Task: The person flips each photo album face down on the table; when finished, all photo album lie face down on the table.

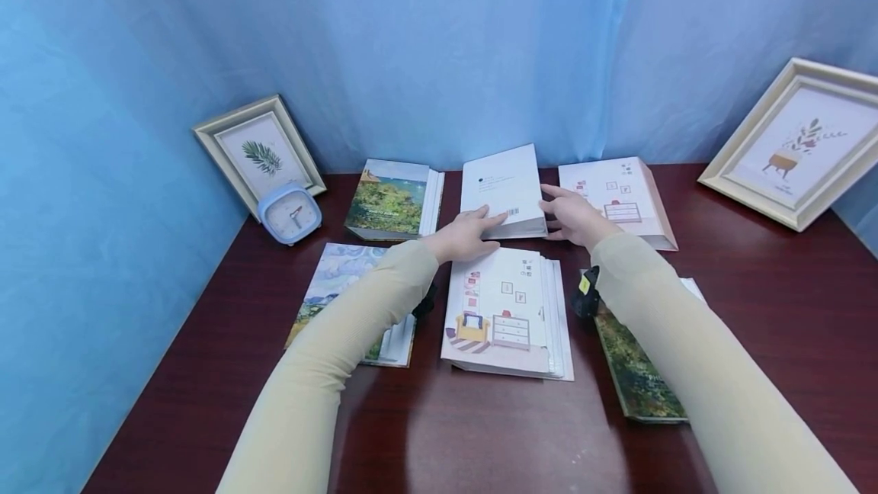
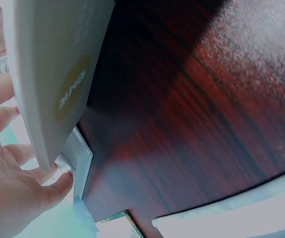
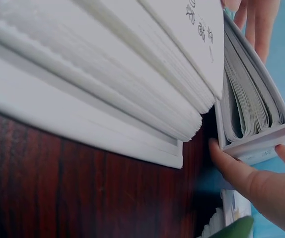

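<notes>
A white photo album (image 1: 499, 185) lies at the back middle, back cover with barcode upward, slightly turned. My left hand (image 1: 465, 236) grips its near left part, fingers on the cover, thumb (image 2: 58, 191) at the near edge. My right hand (image 1: 575, 216) holds its right side; in the right wrist view the thumb (image 3: 232, 166) is at one cover and fingertips reach the other side. The album's page edges (image 3: 247, 109) show there between its covers. Nearer, below my left hand, lies another white album (image 1: 497, 311) with a furniture drawing, its spine large in the left wrist view.
Landscape albums lie at back left (image 1: 387, 200) and front left (image 1: 336, 273), another under my right forearm (image 1: 641, 372). A furniture-drawing album (image 1: 620, 200) is right of the right hand. A blue clock (image 1: 290, 213) and two picture frames (image 1: 264, 151) (image 1: 799, 143) stand near the curtain.
</notes>
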`<state>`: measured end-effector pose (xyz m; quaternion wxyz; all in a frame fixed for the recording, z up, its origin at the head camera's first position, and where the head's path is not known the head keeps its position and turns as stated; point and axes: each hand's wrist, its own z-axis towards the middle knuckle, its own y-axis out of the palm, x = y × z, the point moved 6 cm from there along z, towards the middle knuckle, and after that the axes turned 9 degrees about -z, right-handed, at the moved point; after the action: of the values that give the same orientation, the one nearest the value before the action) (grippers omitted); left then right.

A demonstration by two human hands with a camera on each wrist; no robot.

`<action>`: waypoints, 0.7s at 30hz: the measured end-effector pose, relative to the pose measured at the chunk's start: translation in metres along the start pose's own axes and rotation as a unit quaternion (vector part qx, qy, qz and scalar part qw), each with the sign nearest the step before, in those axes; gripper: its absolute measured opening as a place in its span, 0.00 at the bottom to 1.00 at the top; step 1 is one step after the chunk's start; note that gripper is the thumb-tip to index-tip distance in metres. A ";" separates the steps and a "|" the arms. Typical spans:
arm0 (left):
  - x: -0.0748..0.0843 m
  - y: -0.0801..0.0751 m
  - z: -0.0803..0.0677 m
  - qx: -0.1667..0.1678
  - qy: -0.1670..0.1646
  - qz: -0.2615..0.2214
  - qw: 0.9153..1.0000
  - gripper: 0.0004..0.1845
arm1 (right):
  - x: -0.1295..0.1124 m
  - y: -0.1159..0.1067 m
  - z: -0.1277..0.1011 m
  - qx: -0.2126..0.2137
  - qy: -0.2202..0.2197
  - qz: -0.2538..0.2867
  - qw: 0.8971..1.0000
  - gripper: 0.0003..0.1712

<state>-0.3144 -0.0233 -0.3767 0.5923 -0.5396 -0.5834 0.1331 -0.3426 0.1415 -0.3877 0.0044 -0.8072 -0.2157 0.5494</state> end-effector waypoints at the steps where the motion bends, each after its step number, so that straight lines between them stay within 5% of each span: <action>1: 0.000 0.000 0.000 0.000 0.000 0.000 1.000 0.32 | -0.001 0.000 0.000 0.000 -0.001 -0.003 1.000 0.33; 21: 0.001 -0.003 -0.002 -0.005 -0.011 0.004 1.000 0.29 | -0.012 -0.008 -0.013 0.037 0.009 -0.030 0.999 0.38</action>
<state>-0.3144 -0.0243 -0.3730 0.5824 -0.5432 -0.5886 0.1386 -0.3373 0.1474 -0.3702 0.0528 -0.8043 -0.2195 0.5497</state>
